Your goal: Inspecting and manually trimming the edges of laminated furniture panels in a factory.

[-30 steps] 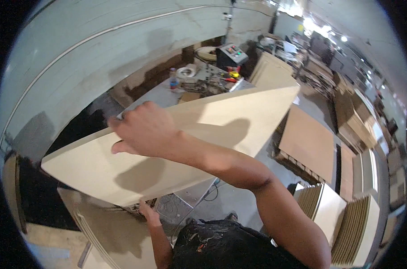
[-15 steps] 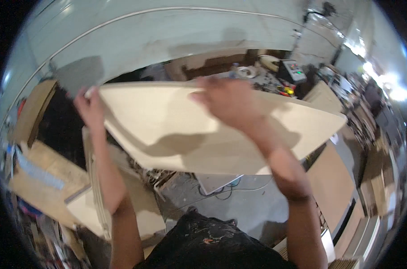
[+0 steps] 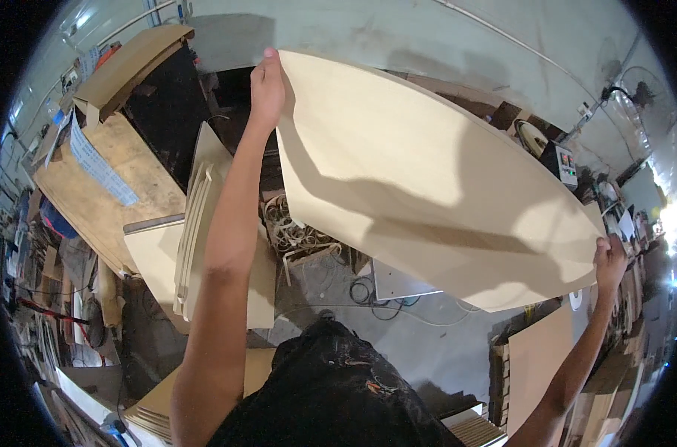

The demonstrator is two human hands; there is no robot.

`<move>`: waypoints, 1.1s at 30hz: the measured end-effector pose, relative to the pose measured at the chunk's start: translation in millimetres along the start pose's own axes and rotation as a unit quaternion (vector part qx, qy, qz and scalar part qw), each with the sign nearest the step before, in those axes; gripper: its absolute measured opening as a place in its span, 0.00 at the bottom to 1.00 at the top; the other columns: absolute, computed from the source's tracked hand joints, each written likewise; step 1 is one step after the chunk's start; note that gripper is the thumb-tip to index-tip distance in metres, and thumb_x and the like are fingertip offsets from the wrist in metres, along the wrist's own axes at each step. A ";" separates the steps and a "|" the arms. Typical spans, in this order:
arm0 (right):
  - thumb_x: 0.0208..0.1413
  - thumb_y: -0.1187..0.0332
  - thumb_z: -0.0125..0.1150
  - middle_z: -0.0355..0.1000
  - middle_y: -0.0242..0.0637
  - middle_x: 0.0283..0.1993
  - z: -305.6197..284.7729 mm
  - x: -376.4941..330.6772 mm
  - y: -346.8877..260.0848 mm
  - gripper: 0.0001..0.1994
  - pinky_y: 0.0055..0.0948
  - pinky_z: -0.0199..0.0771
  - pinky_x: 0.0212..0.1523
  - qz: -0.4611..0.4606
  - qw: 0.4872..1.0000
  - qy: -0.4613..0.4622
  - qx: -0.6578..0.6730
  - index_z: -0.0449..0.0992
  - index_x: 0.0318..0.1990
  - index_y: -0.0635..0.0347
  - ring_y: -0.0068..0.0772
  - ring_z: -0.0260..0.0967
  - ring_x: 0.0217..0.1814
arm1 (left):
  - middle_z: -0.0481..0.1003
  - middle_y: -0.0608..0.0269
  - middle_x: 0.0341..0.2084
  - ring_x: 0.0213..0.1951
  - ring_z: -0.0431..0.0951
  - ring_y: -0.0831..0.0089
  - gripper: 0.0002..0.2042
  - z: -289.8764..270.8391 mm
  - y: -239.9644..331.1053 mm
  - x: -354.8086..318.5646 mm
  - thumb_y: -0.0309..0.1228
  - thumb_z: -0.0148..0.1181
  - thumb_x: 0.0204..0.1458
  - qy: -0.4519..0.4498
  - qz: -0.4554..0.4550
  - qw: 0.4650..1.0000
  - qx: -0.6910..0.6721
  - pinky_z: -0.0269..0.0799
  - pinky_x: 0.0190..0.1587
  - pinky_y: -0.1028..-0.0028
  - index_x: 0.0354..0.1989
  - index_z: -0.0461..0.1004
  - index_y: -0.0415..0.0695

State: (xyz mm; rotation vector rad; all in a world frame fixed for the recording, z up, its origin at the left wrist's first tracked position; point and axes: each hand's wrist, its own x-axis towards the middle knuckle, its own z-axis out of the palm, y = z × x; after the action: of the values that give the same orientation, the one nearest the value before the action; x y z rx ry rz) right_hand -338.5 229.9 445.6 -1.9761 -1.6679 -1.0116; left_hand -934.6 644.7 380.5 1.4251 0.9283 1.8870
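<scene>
A large pale cream board (image 3: 398,156) is held up in front of me, tilted, its right end lower than its left. My left hand (image 3: 268,88) grips the upper left edge, thumb showing at the corner. At the far right end, my right hand (image 3: 611,261) is closed around the narrower edge. Shadows of my arms fall across the board's face. The fingers behind the board are hidden.
Several cream panels (image 3: 193,238) lean at the left beside a wooden-topped table (image 3: 111,179). Below the board are a box of curled strips (image 3: 301,231) and cables (image 3: 375,298) on the floor. A control box (image 3: 560,164) stands back right; a brown panel (image 3: 536,365) leans right.
My right hand has moved from the board's upper middle to its right end. My left hand still holds the left corner, and the board's right side now tilts lower.
</scene>
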 end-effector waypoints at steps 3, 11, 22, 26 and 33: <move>0.58 0.48 0.58 0.66 0.44 0.23 1.0 -11.5 11.3 0.25 0.38 0.63 0.28 0.113 0.991 -0.006 0.073 0.70 0.32 0.68 0.39 0.64 0.24 | 0.51 0.76 0.18 0.26 0.51 0.82 0.25 -6.5 0.2 -4.1 0.49 0.42 0.65 0.000 0.012 1.000 -0.013 0.51 0.27 0.75 0.20 0.55 0.44; 0.59 0.51 0.58 0.55 0.32 0.20 -1.8 -7.8 17.4 0.23 0.28 0.54 0.24 0.169 0.977 -0.057 0.116 0.67 0.29 0.67 0.23 0.50 0.24 | 0.74 0.71 0.33 0.35 0.67 0.82 0.18 -5.6 17.5 -8.5 0.42 0.55 0.60 -0.072 0.007 0.997 -0.031 0.65 0.41 0.80 0.46 0.74 0.38; 0.60 0.51 0.58 0.59 0.27 0.19 6.8 11.6 2.3 0.23 0.27 0.57 0.25 0.170 0.977 -0.068 0.107 0.71 0.28 0.67 0.20 0.53 0.24 | 0.73 0.69 0.33 0.38 0.67 0.78 0.16 -1.2 -10.1 16.6 0.42 0.57 0.59 -0.004 0.001 0.998 -0.062 0.64 0.43 0.77 0.44 0.76 0.40; 0.56 0.43 0.60 0.60 0.29 0.19 10.5 12.7 18.2 0.28 0.27 0.58 0.27 0.204 0.970 -0.070 0.111 0.73 0.30 0.67 0.22 0.54 0.25 | 0.73 0.61 0.45 0.48 0.69 0.71 0.23 3.8 -11.4 24.1 0.45 0.51 0.62 -0.001 -0.010 1.000 0.005 0.63 0.54 0.72 0.53 0.70 0.36; 0.59 0.51 0.60 0.75 0.33 0.32 19.0 14.6 22.3 0.24 0.26 0.70 0.38 0.254 0.953 -0.044 0.161 0.78 0.41 0.70 0.23 0.69 0.35 | 0.73 0.63 0.43 0.46 0.68 0.74 0.23 0.9 -18.2 27.0 0.48 0.52 0.61 -0.022 0.028 0.999 -0.026 0.60 0.53 0.74 0.49 0.73 0.37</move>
State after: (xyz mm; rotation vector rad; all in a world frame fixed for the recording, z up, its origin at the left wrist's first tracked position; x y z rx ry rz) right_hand -311.1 247.6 446.9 -2.0806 -1.1667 -0.4386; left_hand -939.7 676.9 380.8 1.4708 0.8201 1.8989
